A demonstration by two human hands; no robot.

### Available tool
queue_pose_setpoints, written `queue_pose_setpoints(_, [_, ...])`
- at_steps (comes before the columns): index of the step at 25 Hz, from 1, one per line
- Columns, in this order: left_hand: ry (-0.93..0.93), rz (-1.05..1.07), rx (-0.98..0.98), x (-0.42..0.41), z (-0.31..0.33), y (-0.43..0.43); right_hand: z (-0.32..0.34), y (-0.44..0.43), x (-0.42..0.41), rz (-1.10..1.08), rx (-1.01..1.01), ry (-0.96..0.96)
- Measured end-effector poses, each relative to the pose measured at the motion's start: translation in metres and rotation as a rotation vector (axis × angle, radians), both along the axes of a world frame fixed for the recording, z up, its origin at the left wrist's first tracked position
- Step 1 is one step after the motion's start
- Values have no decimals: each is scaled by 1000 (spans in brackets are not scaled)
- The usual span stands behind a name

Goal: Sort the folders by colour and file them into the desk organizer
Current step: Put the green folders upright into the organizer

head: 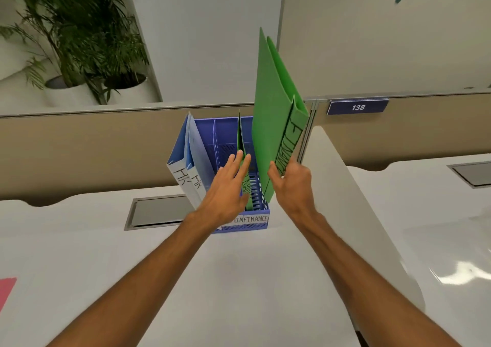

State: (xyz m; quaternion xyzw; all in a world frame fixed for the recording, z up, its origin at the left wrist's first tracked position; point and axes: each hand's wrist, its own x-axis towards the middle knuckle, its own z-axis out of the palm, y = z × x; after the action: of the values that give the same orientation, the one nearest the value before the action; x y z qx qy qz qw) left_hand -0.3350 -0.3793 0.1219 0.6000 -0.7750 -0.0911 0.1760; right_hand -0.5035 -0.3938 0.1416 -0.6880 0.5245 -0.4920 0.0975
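A blue plastic desk organizer (225, 131) stands on the white desk, with a label reading FINANCE on its front. Two blue folders (186, 166) marked HR lean in its left compartment. A green folder (242, 144) stands upright in the right compartment. My left hand (225, 192) lies flat against this folder, fingers spread. My right hand (291, 184) grips the lower corner of a second green folder (271, 113), which tilts to the right above the organizer's right side.
A pink folder (6, 291) shows at the left edge of the desk. A grey cable hatch (156, 211) is set in the desk left of the organizer. A white divider (345, 200) runs along the right. Potted plants (79, 54) stand behind the partition.
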Motion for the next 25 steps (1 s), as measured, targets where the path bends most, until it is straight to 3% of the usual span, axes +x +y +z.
queue_pose_setpoints(9, [66, 32, -37, -11, -28, -11, -71, -43, 9, 84, 213, 11])
queue_pose_setpoints(16, [233, -7, -59, 1, -32, -9, -66, -63, 25, 137, 225, 95])
queue_pose_setpoints(21, [291, 37, 114, 7, -57, -2, -63, -64, 29, 136, 260, 121])
queue_pose_setpoints(25, [137, 33, 297, 7, -95, 3, -61, -69, 23, 51, 334, 271])
